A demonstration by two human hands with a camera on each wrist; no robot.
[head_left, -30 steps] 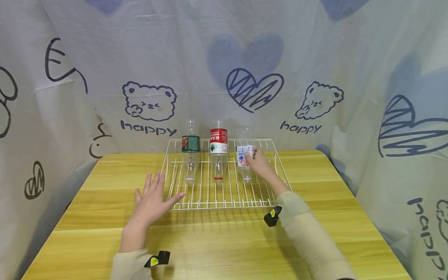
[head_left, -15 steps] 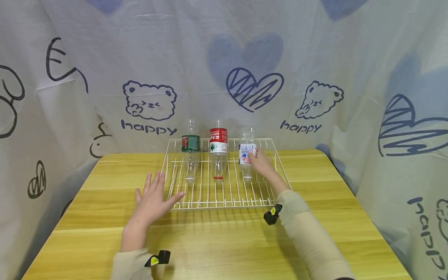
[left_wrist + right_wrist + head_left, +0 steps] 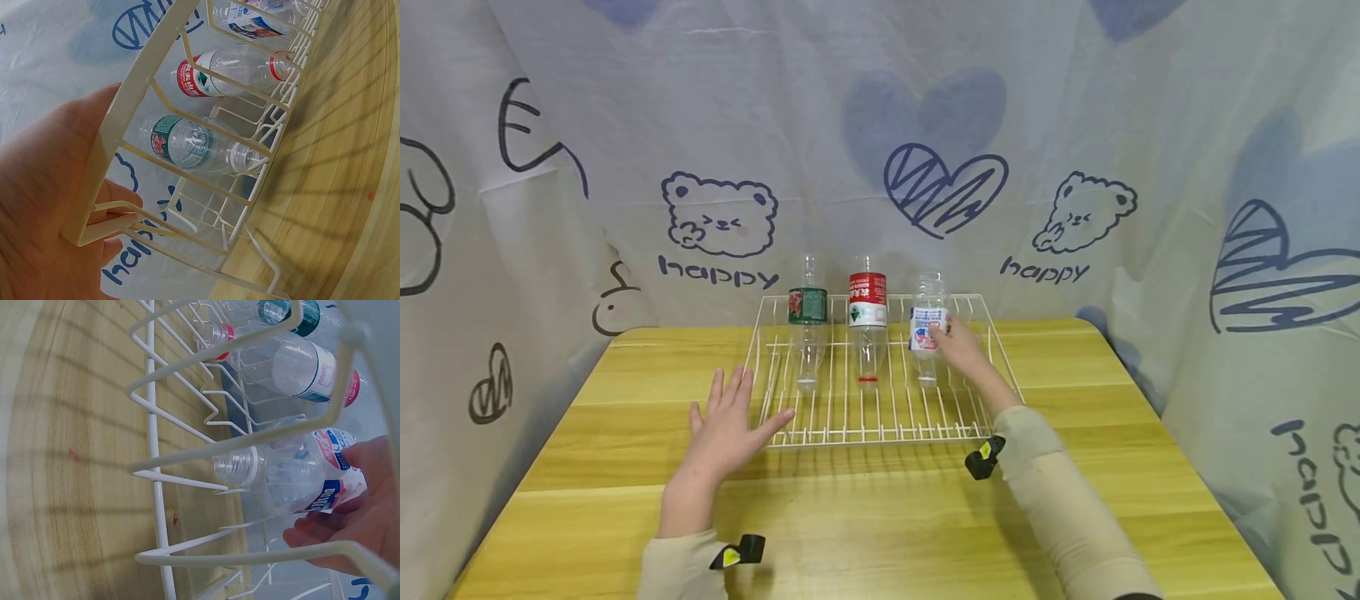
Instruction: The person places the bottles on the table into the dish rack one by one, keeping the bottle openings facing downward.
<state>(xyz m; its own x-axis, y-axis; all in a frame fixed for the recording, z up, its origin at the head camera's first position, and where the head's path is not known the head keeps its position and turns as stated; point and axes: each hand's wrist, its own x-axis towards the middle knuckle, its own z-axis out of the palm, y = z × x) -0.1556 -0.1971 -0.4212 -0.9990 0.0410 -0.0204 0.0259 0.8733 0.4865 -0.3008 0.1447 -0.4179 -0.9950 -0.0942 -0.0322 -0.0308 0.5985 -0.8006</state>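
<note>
My right hand [image 3: 958,346] grips a clear plastic bottle [image 3: 928,329] with a white, blue and red label, the thumb lying over the label. In the right wrist view this bottle [image 3: 290,475] lies with its capless neck toward the front of a white wire rack [image 3: 880,435]. Two more clear bottles rest on the rack to its left: one with a red and white label [image 3: 868,304], one with a green label [image 3: 808,307]. At the rack's left front corner, my left hand [image 3: 722,433] has its fingers spread, and the thumb reaches the corner.
The rack stands on a wooden table [image 3: 880,525] near its back edge. A pale curtain [image 3: 850,108] with bear and heart drawings hangs behind and at both sides. Black wrist mounts [image 3: 748,550] stick out from both sleeves.
The bottle in my right hand has shifted slightly right and settled straighter, in line with the rack's wires. My left hand and the other two bottles have stayed in place.
</note>
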